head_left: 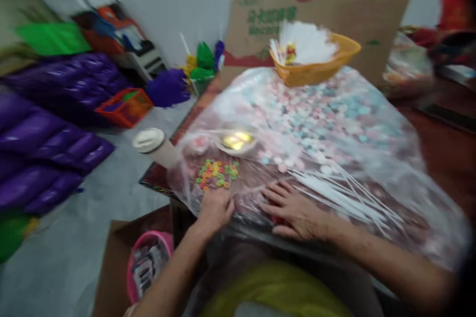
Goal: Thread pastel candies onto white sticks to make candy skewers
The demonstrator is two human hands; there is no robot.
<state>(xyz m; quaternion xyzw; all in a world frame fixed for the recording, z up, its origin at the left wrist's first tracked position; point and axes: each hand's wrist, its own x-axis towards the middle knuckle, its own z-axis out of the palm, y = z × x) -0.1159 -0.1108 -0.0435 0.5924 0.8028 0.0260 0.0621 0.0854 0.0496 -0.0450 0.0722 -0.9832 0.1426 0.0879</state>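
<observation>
My left hand (216, 209) rests at the near edge of the plastic sheet (247, 198). Its fingers are curled in, and whatever they may hold is hidden. Just beyond them lies a pile of small coloured rings (217, 173) in orange, green and yellow. My right hand (292, 210) lies palm down on the sheet with its fingers stretched out; a bit of something red shows beneath it. To its right is a bundle of thin white sticks (342, 195). Behind the rings sits a shallow bowl (238, 141) with shiny yellow pieces, blurred.
Pastel pellets (316, 114) cover the sheet's far part, below an orange basket (308, 72) of white sticks. A lidded cup (154, 144) stands at the table's left edge. A pink bucket (169, 240) sits in a carton below. Purple packages (40, 148) lie left; cardboard (327, 5) stands behind.
</observation>
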